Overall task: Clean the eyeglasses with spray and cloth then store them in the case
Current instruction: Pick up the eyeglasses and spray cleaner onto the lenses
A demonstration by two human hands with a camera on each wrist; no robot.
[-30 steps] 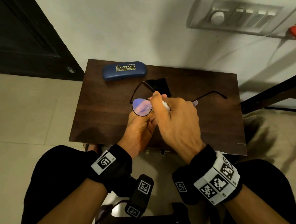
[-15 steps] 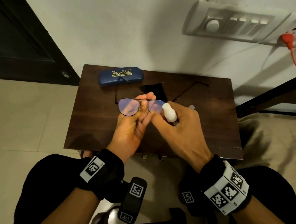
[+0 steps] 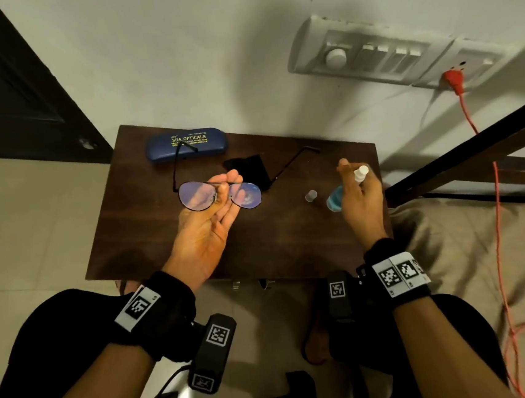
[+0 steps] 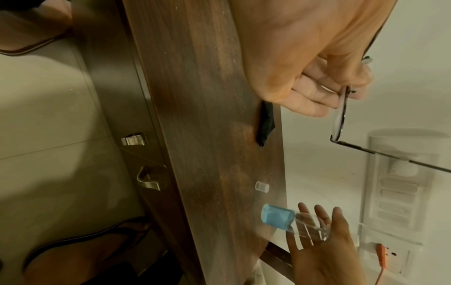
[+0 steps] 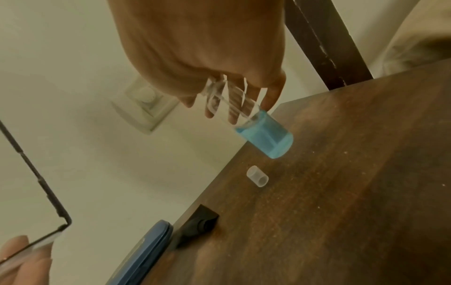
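My left hand [image 3: 223, 185] pinches the thin black-framed eyeglasses [image 3: 197, 196] at the bridge and holds them above the dark wooden table [image 3: 150, 241], temples open and pointing away. In the left wrist view the eyeglasses [image 4: 340, 115] show edge-on below the left hand [image 4: 317, 81]. My right hand [image 3: 354, 178] grips the clear spray bottle [image 3: 334, 201] of blue liquid, tilted over the table's right side, white nozzle up. In the right wrist view the spray bottle [image 5: 266, 137] hangs just off the tabletop. Its clear cap [image 3: 311, 195] lies loose beside it. A black cloth [image 3: 249, 167] lies mid-table.
The blue eyeglass case [image 3: 185, 144], closed, lies at the table's far left edge against the wall. A switch panel [image 3: 379, 56] with an orange plug and cord [image 3: 467, 111] is on the wall at right. A dark bed frame [image 3: 462, 160] borders the table's right side.
My hands have drawn apart: the right hand carried the spray bottle to the right, away from the lenses. The left hand still holds the eyeglasses, now with palm turned up.
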